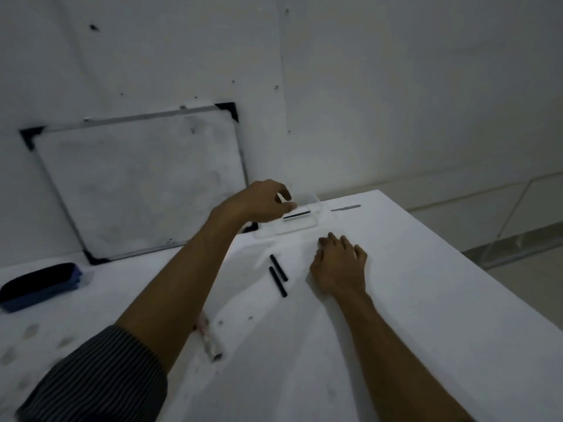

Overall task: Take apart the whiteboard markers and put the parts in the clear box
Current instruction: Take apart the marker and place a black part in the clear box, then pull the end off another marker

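So the clear box (300, 222) sits at the far end of the white table (426, 300), and everything's easiest to place off that. There's already one thin black part (296, 215) lying inside it, so at least one piece looks done. The left hand (262, 201) hovers right at the box's left edge, fingers loosely curled with the tips pinched close; whether it's gripping something tiny or has just let go, can't tell from this blurry shot. The right hand (339, 266) rests flat on the table just on the near side of the box, fingers spread, holding nothing.

What's left: two black tubes (278, 278) lie side by side on the table, near side of the box and just left of the right hand. Further toward the person, well away from the box, a pale marker barrel (210, 339) peeks out from under the left forearm. Looks maybe a third of the way through, judging by the loose bits still outside
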### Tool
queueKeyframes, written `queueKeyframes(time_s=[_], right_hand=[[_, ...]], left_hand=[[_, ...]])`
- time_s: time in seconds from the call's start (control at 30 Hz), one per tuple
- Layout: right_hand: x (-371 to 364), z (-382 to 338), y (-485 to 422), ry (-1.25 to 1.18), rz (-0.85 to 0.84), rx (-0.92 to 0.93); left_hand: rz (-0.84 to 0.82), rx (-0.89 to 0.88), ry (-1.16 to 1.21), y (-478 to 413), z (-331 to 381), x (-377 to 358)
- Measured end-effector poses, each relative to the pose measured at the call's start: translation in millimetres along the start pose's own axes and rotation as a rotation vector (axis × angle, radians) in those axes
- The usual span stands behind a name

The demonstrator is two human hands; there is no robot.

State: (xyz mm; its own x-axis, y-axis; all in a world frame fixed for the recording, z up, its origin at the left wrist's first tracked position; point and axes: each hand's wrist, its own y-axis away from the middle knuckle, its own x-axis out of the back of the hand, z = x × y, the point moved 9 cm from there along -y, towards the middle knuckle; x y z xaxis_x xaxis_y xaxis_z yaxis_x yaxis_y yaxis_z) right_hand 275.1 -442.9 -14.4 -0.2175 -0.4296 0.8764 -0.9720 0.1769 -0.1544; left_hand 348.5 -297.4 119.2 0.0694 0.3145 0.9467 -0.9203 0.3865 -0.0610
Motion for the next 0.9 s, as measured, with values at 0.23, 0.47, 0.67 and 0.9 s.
queueKeyframes(time_s=[0.23,0.47,0.67,0.9], right_hand=[[13,-7,41,-0.470,0.021,-0.083],[-1,-34,97,-0.504,0.151,-0.144],[1,-53,113,-0.231,0.278,-0.154],[2,-51,120,-0.588,0.206,-0.150]], left_hand=[[0.003,-0.138,-0.006,150,-20,-19],[0.308,-0.247,0.008,248,-68,-44],[0.436,-0.299,0.071,275,-90,-64],[0.370,-0.321,0.024,266,-91,-73]])
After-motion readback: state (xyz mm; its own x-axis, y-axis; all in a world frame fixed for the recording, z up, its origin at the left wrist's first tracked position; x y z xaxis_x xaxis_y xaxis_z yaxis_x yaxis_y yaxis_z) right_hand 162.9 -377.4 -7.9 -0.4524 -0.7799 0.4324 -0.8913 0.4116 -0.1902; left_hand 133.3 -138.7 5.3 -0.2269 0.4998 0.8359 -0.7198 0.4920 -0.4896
